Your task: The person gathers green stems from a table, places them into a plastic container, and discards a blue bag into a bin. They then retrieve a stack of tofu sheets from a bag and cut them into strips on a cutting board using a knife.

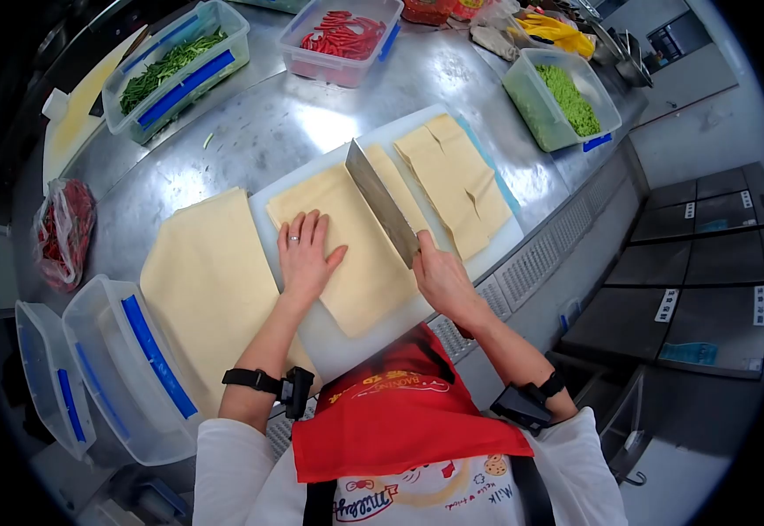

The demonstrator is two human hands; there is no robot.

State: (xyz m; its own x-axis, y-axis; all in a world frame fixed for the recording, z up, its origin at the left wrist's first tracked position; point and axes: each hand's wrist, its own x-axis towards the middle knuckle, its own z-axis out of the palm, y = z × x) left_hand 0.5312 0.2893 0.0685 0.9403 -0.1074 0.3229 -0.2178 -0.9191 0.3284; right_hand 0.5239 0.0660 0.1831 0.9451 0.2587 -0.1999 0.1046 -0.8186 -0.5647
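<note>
Left hand (310, 261): laid flat on our pale sheets (369, 285), fingers slightly spread.
Right hand (443, 279): we clasp the cleaver (382, 203), fingers wrapped round its handle, blade pointing to 11 o'clock.
Pale sheets: on our white cutting board (329, 348), another stack (449, 180) at 2 o'clock, a larger pile (205, 272) at 9.
Red chillies (345, 37): in a tub (338, 73) at 12 o'clock.

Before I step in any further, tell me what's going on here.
The person's left hand lies flat on pale sheets on a white cutting board, while the right hand grips a cleaver. It is at the sheets' right side, with a narrow strip just beyond it. More sheets lie at the board's right end, and a larger pile lies left of the board.
</note>
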